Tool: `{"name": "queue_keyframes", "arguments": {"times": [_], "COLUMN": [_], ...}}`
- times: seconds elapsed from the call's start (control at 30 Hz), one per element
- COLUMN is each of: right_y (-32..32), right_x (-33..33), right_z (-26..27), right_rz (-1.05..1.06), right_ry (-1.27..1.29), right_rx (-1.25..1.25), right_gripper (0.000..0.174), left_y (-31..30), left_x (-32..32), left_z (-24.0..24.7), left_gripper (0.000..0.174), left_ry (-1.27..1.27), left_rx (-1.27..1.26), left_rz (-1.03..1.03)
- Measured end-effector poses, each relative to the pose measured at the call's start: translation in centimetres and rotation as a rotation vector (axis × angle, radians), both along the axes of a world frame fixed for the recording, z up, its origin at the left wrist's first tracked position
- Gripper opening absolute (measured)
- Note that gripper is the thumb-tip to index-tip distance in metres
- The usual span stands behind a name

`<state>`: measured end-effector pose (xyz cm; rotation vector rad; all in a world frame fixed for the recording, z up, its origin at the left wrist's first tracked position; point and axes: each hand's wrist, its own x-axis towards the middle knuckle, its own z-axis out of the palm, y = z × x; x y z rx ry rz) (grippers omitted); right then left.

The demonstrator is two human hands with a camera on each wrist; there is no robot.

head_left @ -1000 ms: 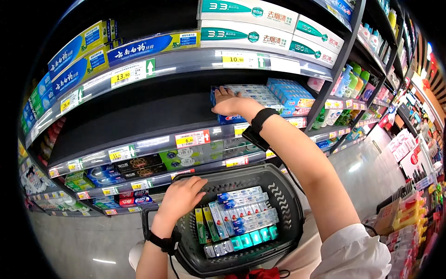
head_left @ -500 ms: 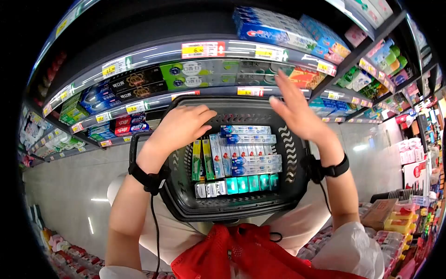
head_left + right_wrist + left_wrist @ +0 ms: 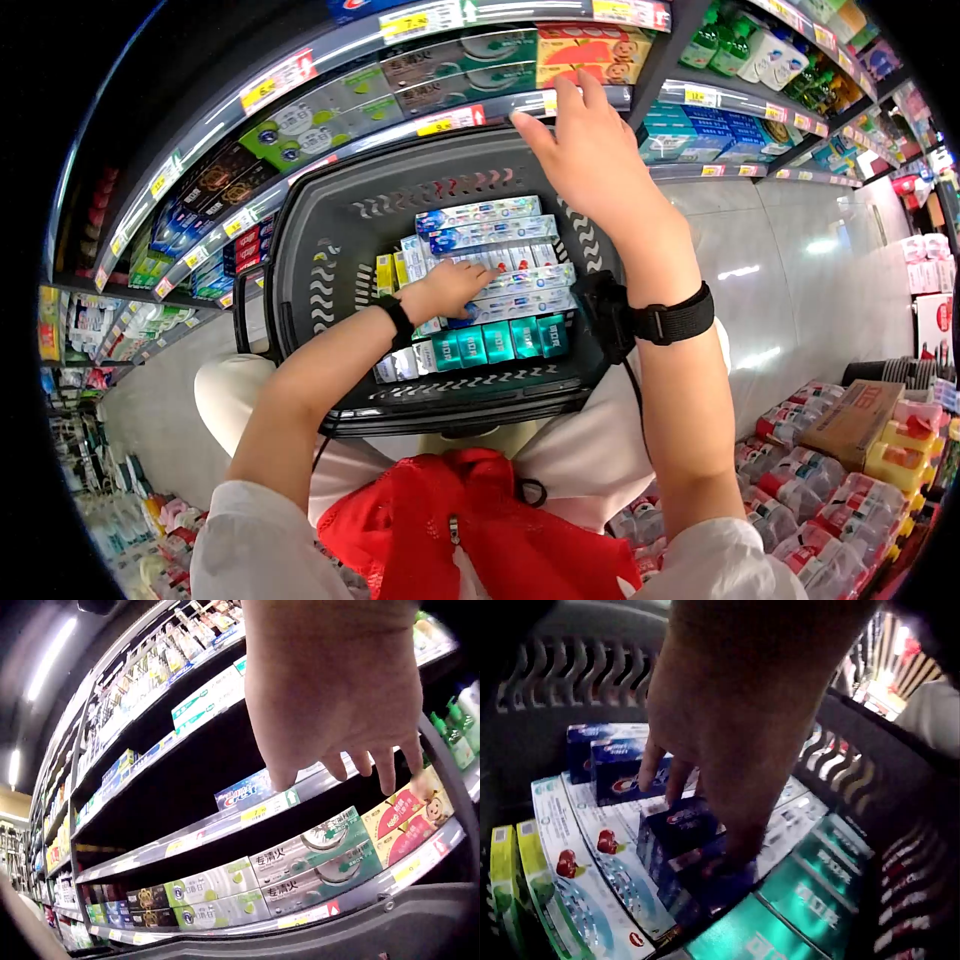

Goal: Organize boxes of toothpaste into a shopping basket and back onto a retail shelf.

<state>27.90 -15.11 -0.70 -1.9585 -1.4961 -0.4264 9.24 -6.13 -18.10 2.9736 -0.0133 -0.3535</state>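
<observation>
Left wrist view: my left hand (image 3: 716, 742) pinches blue boxes (image 3: 681, 820); I'd square them gently, right hand (image 3: 592, 155) spread, empty.

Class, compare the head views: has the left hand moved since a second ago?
Yes: against the basket, the left hand has moved right and inward, from its far left corner to the boxes inside.

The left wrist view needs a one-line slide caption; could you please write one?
Left hand over two blue boxes that lie between cherry-printed boxes and green boxes in a dark basket.
</observation>
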Motion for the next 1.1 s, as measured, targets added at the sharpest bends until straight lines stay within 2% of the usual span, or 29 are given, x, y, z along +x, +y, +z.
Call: {"name": "queue_keyframes", "arguments": {"times": [0.07,0.1,0.2,0.23,0.27,0.4,0.47,0.5,0.63,0.73,0.8,0.87,0.93,0.97,1.0,1.07,1.1], "right_y": [0.0,-0.1,-0.5,-0.4,-0.2,0.1,-0.1,-0.1,0.2,0.7,1.1,1.9,1.9,1.6,1.8,2.0,2.0], "right_x": [0.2,0.3,0.7,0.8,0.9,0.8,0.7,0.7,0.6,0.3,-0.2,-0.4,-2.1,-2.8,-2.6,-3.0,-2.9], "right_z": [0.2,0.4,1.1,1.1,1.0,0.5,0.4,0.3,-0.8,-0.5,-0.1,-0.6,1.2,2.2,1.6,1.3,1.0], "right_rz": [0.001,0.002,-0.007,0.000,-0.006,-0.011,-0.001,-0.001,0.001,0.003,0.004,0.112,0.305,0.304,0.364,0.403,0.424], "right_ry": [0.094,0.085,0.144,0.155,0.156,0.119,0.159,0.151,0.175,0.203,0.397,0.478,1.205,1.269,1.346,1.516,1.563], "right_rx": [0.020,0.044,0.007,0.006,0.009,0.016,-0.026,-0.030,-0.087,-0.117,-0.233,-0.173,-0.162,-0.075,0.001,0.168,0.216], "right_gripper": [0.050,0.048,0.048,0.048,0.048,0.046,0.046,0.046,0.046,0.048,0.054,0.056,0.050,0.044,0.042,0.042,0.041], "left_y": [0.9,0.8,2.5,2.8,3.1,3.4,3.4,3.6,3.6,3.7,4.1,4.9,4.8,4.9,5.1,4.7,5.0], "left_x": [1.4,2.1,2.1,2.2,2.1,1.0,0.5,0.2,-0.9,-3.6,-5.6,-7.2,-7.3,-7.4,-7.9,-7.6,-7.8], "left_z": [-1.2,0.2,-2.1,-2.2,-2.5,-3.2,-2.5,-2.0,4.2,10.6,13.3,15.0,17.8,18.6,19.4,21.0,21.1], "left_gripper": [0.074,0.070,0.064,0.056,0.056,0.047,0.043,0.042,0.038,0.033,0.034,0.038,0.042,0.047,0.050,0.050,0.054], "left_ry": [0.180,0.241,0.248,0.291,0.294,0.144,0.153,0.105,0.119,-0.073,-0.307,-0.446,-0.563,-0.669,-0.660,-0.819,-0.842], "left_rx": [-0.314,-0.283,-0.384,-0.452,-0.449,-0.387,-0.403,-0.432,-0.566,-0.755,-0.869,-0.946,-1.039,-1.114,-1.225,-1.529,-1.531], "left_rz": [0.131,0.162,0.125,0.209,0.203,0.188,0.425,0.401,0.558,0.678,0.694,0.781,0.833,0.846,0.880,0.821,0.792]}}
